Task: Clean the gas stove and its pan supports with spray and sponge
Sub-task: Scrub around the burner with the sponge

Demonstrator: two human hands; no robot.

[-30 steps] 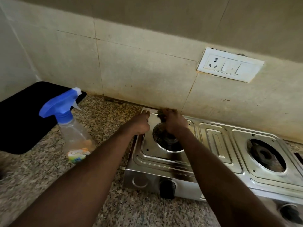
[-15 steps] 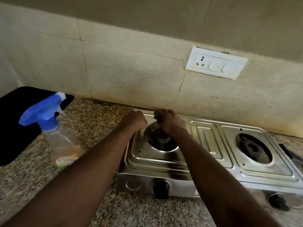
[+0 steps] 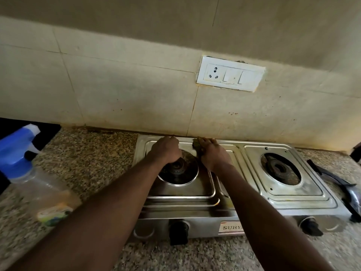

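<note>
Gas stove (image 3: 283, 196), 2-burner, steel, sits on speckled granite table (image 3: 93, 153) w/ its back edge against the tiled wall. L hand (image 3: 166, 151) is on stove's top at back-L of the L burner (image 3: 178, 170), knuckles up, fingers (image 3: 172, 140) bent down toward the steel. Tips are hidden, so can't tell if they hold anything. R hand (image 3: 212, 153) is just R of that burner at stove's back edge. Its fingers (image 3: 208, 142) are curled over a green-brown sponge (image 3: 196, 144), pressing it on the steel close to the wall; only sponge's L end shows past them. Both forearms cross stove's front. R burner (image 3: 279, 170) is well apart from both hands. On stove's front panel: black L knob (image 3: 178, 230) below L burner, black R knob (image 3: 310, 227) below R burner. Spray bottle (image 3: 29, 173), clear w/ blue trigger head, stands on table well L of stove, blurred. Black flat thing (image 3: 48, 132) is behind bottle, also L of stove. Dark curved obj (image 3: 343, 186) lies on table just R of stove. White socket plate (image 3: 230, 76) is on wall above stove's middle.
</note>
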